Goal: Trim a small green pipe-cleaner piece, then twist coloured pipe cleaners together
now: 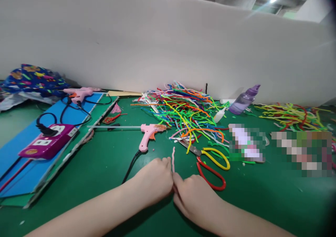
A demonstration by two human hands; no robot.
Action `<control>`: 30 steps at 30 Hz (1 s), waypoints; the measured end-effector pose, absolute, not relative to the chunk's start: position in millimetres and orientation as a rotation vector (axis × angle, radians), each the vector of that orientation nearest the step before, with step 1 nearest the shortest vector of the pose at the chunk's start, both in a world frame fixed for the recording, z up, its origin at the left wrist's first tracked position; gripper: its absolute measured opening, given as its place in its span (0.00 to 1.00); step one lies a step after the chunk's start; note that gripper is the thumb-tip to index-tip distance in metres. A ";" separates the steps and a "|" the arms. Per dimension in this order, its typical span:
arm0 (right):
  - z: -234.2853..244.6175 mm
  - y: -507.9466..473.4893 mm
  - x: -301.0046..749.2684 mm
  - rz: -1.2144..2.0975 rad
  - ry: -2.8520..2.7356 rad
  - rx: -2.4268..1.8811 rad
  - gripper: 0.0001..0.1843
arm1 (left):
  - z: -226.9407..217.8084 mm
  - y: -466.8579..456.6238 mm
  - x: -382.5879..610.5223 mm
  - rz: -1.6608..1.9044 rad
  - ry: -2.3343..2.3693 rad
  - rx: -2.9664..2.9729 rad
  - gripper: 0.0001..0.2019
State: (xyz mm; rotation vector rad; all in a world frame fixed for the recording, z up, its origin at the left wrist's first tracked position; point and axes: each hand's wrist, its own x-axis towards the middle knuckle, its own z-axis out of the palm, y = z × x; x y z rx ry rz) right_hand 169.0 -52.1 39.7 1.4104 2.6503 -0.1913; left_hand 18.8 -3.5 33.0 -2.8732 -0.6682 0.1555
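A short pink pipe cleaner (pixel 173 159) sticks up between my two hands, its lower part hidden by the fingers. My left hand (pixel 159 176) is closed and rests against it from the left. From the right, my right hand (pixel 193 198) pinches it between thumb and forefinger. Both hands touch each other low over the green table. Just right of them lie scissors (pixel 201 154) with one yellow and one red handle, blades spread. Beyond my left hand, a pink glue gun (pixel 148 135) lies on its side with a long glue stick in its back.
A heap of coloured pipe cleaners (pixel 183 107) lies ahead, another pile (pixel 291 116) at right. A purple bottle (pixel 244 100) leans by the white partition (pixel 157 37). At left, a purple power strip (pixel 48 141) with cords sits on a blue board (pixel 18 148); a second glue gun (pixel 81 94) lies behind.
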 end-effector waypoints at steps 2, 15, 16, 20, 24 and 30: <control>29.0 -53.2 171.4 -0.344 2.693 1.513 0.08 | 31.2 -2.6 19.9 0.161 -0.683 -2.864 0.09; -5.6 -53.6 192.3 -0.737 3.149 1.420 0.03 | 31.8 -3.6 27.3 0.186 -0.862 -2.895 0.08; -6.9 -53.3 192.2 -0.736 3.160 1.425 0.03 | 32.4 -2.1 27.3 0.181 -0.885 -2.910 0.07; -9.4 -52.1 191.6 -0.741 3.203 1.462 0.04 | 39.8 5.4 22.5 0.112 -1.055 -2.983 0.06; -8.2 -52.5 192.1 -0.727 3.241 1.382 0.05 | 53.8 7.8 17.3 -0.078 -1.431 -3.029 0.10; -3.1 -55.3 192.1 -0.699 3.263 1.252 0.05 | 65.9 5.2 22.0 -0.252 -1.860 -3.262 0.18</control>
